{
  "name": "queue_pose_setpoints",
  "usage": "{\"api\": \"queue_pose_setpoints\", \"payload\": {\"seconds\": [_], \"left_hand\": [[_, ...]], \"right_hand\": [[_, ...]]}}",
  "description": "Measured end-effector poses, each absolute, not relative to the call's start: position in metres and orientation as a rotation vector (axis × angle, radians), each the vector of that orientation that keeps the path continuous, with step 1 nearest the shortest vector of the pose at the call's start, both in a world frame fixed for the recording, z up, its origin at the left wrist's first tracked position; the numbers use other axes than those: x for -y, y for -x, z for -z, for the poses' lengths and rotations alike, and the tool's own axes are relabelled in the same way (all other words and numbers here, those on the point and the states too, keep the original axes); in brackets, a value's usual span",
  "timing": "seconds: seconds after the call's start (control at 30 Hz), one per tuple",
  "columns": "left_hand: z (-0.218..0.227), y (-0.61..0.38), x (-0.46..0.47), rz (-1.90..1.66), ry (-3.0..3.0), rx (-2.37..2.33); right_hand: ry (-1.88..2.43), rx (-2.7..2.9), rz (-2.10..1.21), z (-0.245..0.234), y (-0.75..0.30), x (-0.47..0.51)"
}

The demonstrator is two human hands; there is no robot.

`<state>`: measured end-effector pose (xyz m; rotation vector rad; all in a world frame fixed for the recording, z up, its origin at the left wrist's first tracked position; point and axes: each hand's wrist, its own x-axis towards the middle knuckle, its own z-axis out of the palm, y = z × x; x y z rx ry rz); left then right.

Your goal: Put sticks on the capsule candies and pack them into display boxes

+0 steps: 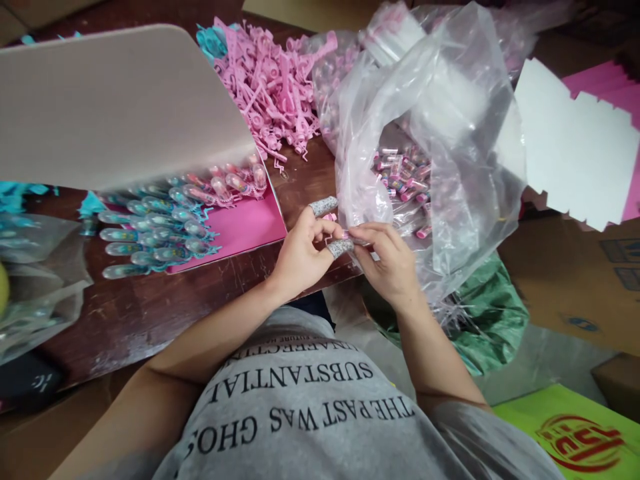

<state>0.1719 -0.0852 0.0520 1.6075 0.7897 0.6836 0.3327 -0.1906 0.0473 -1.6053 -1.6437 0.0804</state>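
Note:
My left hand (pixel 303 252) has grey speckled wraps on its finger and thumb, and its fingertips pinch a small pink and clear piece (pixel 345 235). My right hand (pixel 389 261) meets it from the other side, thumb and fingers closed on the same piece. The fingers cover most of it, so its exact kind is hidden. Just beyond the hands lies an open clear plastic bag (pixel 465 153) with many short pink-ended tubes (pixel 403 173) inside. A heap of pink plastic parts (pixel 275 87) rests on the table farther back.
To the left, a pink box (pixel 250 223) with a raised white lid (pixel 115 107) holds rows of clear-capped blue and pink pieces (pixel 170 233). White notched card (pixel 570 147), a cardboard box (pixel 575 280), a green sack (pixel 495 320) and a lime-green bag (pixel 575 427) are at right.

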Motion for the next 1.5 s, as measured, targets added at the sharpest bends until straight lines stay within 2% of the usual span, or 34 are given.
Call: {"api": "queue_pose_setpoints", "payload": {"seconds": [0.27, 0.43, 0.57, 0.67, 0.83, 1.03, 1.5], "left_hand": [[-0.049, -0.171, 0.084, -0.685, -1.61, -0.825], [-0.055, -0.161, 0.074, -0.683, -2.105, -0.85], [-0.035, -0.168, 0.066, -0.342, -2.631, -0.933], [-0.02, -0.175, 0.066, -0.101, -2.747, -0.866], [-0.039, -0.154, 0.075, -0.119, -2.549, -0.93], [-0.069, -0.115, 0.074, -0.168, -2.257, -0.642], [-0.07, -0.104, 0.062, -0.314, -2.128, -0.56]], "right_hand": [[1.636, 1.613, -0.12, -0.043, -0.326, 0.186], [1.7, 1.426, -0.105, -0.042, -0.338, 0.193], [1.673, 1.314, -0.233, -0.043, -0.35, 0.196], [1.69, 1.398, -0.291, -0.046, -0.353, 0.194], [1.699, 1.53, -0.257, -0.059, -0.361, 0.191], [1.509, 1.859, -0.345, -0.071, -0.362, 0.179], [1.348, 2.081, -0.469, -0.087, -0.348, 0.166]]}}
